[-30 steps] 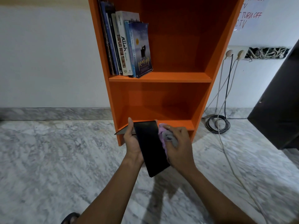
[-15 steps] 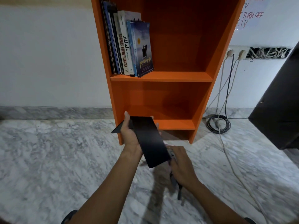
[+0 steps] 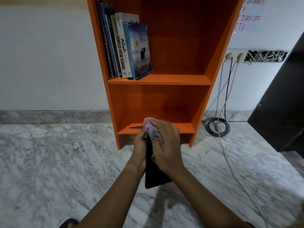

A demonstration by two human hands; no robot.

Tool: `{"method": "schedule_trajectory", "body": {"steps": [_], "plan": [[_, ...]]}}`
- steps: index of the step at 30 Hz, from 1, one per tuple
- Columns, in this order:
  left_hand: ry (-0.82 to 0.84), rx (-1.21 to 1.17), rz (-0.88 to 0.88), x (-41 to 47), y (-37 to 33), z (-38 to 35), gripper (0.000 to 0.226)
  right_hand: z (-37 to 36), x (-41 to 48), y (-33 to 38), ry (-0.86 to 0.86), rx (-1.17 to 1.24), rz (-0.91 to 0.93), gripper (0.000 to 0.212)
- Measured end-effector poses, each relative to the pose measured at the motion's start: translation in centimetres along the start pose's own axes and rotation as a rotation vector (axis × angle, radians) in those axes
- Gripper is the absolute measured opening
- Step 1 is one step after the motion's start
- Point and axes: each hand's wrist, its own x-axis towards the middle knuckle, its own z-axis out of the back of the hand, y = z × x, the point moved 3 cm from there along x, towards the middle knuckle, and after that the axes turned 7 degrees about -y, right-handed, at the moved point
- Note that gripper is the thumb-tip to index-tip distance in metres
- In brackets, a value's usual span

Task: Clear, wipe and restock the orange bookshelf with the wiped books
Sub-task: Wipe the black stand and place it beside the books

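Bare forearms, with no sleeve reaching them, lead to the left hand [image 3: 139, 150] and right hand [image 3: 166, 145]. Well below and left of the grip, a dark sandal [image 3: 69, 223] shows.

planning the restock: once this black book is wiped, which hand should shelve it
Left. The left hand grips the black book, so it could likely lift it straight to the bookshelf. The right hand is occupied, holding the cloth.

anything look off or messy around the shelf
The rightmost blue book on the upper shelf leans askew, cover turned outward. Right of the wall sockets, an open slot shows tangled wiring.
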Motion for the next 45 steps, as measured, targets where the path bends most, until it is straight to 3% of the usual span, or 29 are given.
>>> {"method": "schedule_trajectory", "body": {"steps": [2, 4, 7, 10, 12, 15, 16, 19, 21, 22, 25, 27, 31, 35, 37, 40, 42, 45], "plan": [[0.029, 0.027, 0.049, -0.3, 0.2, 0.5, 0.041, 0.5, 0.6, -0.6, -0.047, -0.003, -0.040, 0.029], [0.101, 0.093, 0.096, -0.7, 0.0, 1.0, 0.037, 1.2, 1.9, -1.9, 0.016, 0.073, -0.100, 0.025], [0.181, 0.225, 0.123, -0.9, 0.2, 1.4, 0.062, 2.5, 4.0, -3.8, 0.169, 0.126, -0.265, 0.022], [0.199, 0.227, 0.125, -1.4, 0.0, 1.7, 0.066, 3.1, 4.8, -4.7, 0.285, 0.103, -0.360, 0.017], [0.196, 0.203, 0.099, -1.4, -0.3, 1.8, 0.060, 3.2, 5.0, -3.6, 0.266, 0.156, -0.304, 0.023], [0.120, 0.124, 0.073, -2.3, -1.3, 0.5, 0.024, 2.6, 5.0, -0.6, 0.322, 0.327, -0.101, 0.027], [0.101, 0.105, 0.071, -1.8, -1.3, 0.9, 0.030, 2.3, 4.9, 0.1, 0.392, 0.351, -0.059, 0.026], [0.030, 0.286, 0.101, -1.5, -1.5, 1.5, 0.020, 2.0, 5.1, 0.2, 0.569, 0.365, -0.071, 0.028], [0.071, 0.336, 0.218, -1.4, -0.7, 2.0, 0.027, 2.1, 5.3, -1.1, 0.600, 0.341, -0.099, 0.034], [0.183, 0.308, 0.315, -1.6, -0.1, 2.0, 0.012, 2.2, 5.4, -1.9, 0.596, 0.317, -0.119, 0.036], [0.301, 0.449, 0.430, -1.8, 1.0, 2.4, 0.099, 2.0, 4.6, -4.6, 0.541, 0.253, -0.238, 0.032], [0.382, 0.527, 0.487, -2.1, 1.5, 2.9, 0.114, 2.1, 3.7, -6.1, 0.466, 0.246, -0.366, 0.029], [0.338, 0.603, 0.543, -1.9, 1.6, 3.5, 0.081, 2.7, 2.3, -7.8, 0.286, 0.361, -0.526, 0.020], [0.346, 0.865, 0.334, -0.3, -0.7, 3.1, 0.042, 4.2, 2.6, -9.6, -0.032, 0.290, -0.618, 0.013], [0.216, 1.054, 0.146, 1.0, -2.2, 3.4, 0.049, 5.3, 2.9, -10.7, -0.195, 0.236, -0.677, 0.012], [0.131, 1.078, -0.058, 2.1, -2.7, 3.8, 0.056, 5.9, 3.3, -11.2, -0.307, 0.248, -0.708, 0.014], [0.098, 1.058, -0.134, 2.5, -2.8, 4.0, 0.063, 6.0, 3.4, -11.0, -0.316, 0.241, -0.700, 0.016], [0.070, 1.058, -0.190, 2.6, -3.3, 4.3, 0.051, 6.3, 2.9, -11.2, -0.272, 0.066, -0.614, 0.019]]}}
